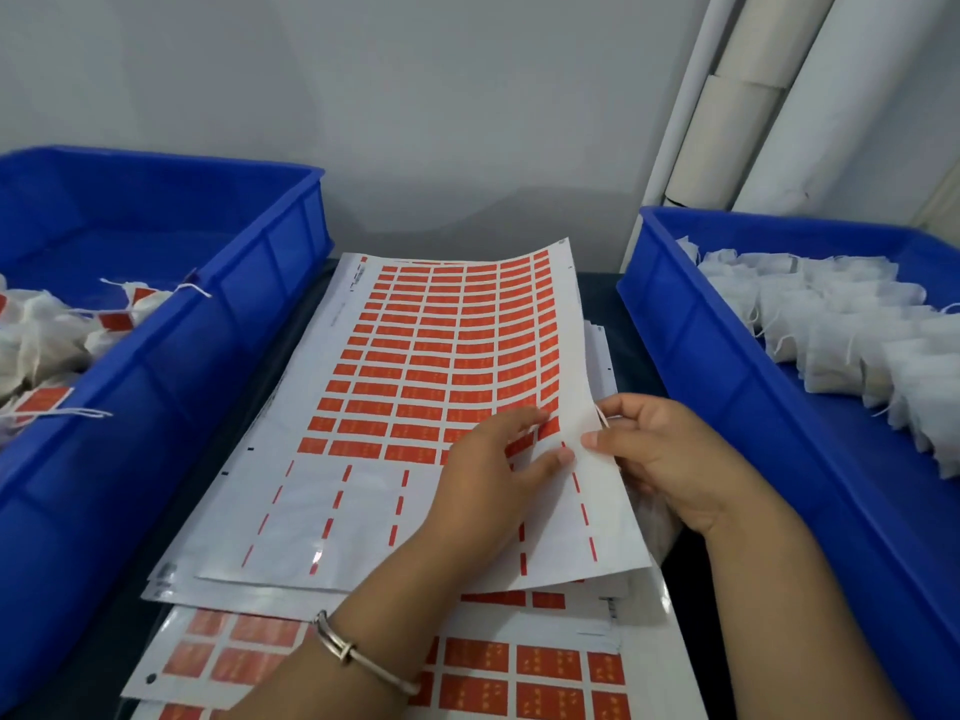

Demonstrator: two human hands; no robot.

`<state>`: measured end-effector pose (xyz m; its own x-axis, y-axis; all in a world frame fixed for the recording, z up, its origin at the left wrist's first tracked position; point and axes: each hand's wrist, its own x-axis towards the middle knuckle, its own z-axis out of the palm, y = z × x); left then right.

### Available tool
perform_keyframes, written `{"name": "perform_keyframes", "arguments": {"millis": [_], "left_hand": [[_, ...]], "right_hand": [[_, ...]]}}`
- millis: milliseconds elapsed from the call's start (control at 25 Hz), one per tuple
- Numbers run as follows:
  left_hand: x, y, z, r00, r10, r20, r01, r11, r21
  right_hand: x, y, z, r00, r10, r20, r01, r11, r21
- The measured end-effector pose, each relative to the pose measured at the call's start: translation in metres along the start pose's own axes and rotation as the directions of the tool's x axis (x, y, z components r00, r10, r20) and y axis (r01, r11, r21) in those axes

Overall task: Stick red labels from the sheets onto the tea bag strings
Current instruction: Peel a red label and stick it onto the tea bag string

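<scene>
From the head view, the left hand (488, 470) lies on the top label sheet (415, 387), fingers (519, 420) spread over the red labels (431, 366) and thumb pressed near the sheet's raised right edge. The right hand (670, 459) curls beside that edge, thumb and forefinger pinching a thin white string (602, 415) against it; the tea bag under the palm is mostly hidden. More sheets lie stacked on the bench (602, 288). The left blue bin (218, 314) holds labelled tea bags (47, 335); the right blue bin (727, 356) holds unlabelled tea bags (841, 330).
</scene>
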<state>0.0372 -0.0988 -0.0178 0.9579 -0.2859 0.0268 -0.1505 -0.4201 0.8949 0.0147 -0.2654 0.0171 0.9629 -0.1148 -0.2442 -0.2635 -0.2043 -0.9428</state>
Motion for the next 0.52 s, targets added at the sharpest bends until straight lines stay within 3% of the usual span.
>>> {"name": "perform_keyframes", "arguments": {"millis": [280, 520], "left_hand": [[-0.008, 0.004, -0.005, 0.992, -0.004, -0.125, -0.01, 0.994, -0.11], [-0.01, 0.006, -0.011, 0.983, 0.143, -0.116, -0.131, 0.986, 0.106]], "right_hand": [[-0.012, -0.01, 0.01, 0.986, -0.165, -0.004, 0.165, 0.986, -0.004], [-0.013, -0.01, 0.013, 0.978, -0.205, -0.037, 0.201, 0.976, -0.083]]}}
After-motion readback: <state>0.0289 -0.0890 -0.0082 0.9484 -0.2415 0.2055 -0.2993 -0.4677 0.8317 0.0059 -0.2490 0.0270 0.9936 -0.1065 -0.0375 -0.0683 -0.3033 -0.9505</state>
